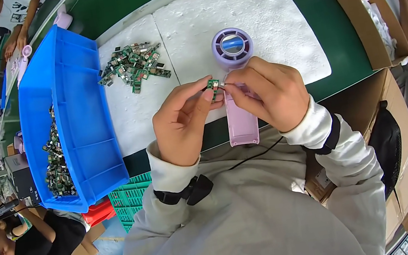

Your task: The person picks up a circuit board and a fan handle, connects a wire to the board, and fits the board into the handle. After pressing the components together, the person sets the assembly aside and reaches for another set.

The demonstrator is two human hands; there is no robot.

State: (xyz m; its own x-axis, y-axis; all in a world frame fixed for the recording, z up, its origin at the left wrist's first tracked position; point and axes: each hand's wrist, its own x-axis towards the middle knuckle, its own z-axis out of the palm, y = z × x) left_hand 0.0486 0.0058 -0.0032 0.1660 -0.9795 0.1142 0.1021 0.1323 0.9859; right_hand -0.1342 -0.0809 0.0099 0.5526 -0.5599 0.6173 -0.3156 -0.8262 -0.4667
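Closely pinched: green board (213, 84), left fingers (204, 101); pale piece (222, 84), right fingers (239, 76).

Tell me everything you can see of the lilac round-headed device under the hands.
The lilac device looks like smooth plastic: a round head with a spoked ring around a shiny, blue-banded centre, and a pinker long handle, its upper side apparently hollow and rimmed. The head lies over the white foam sheet; the handle points toward the person. The right hand hides part of its middle; whether they touch is unclear.
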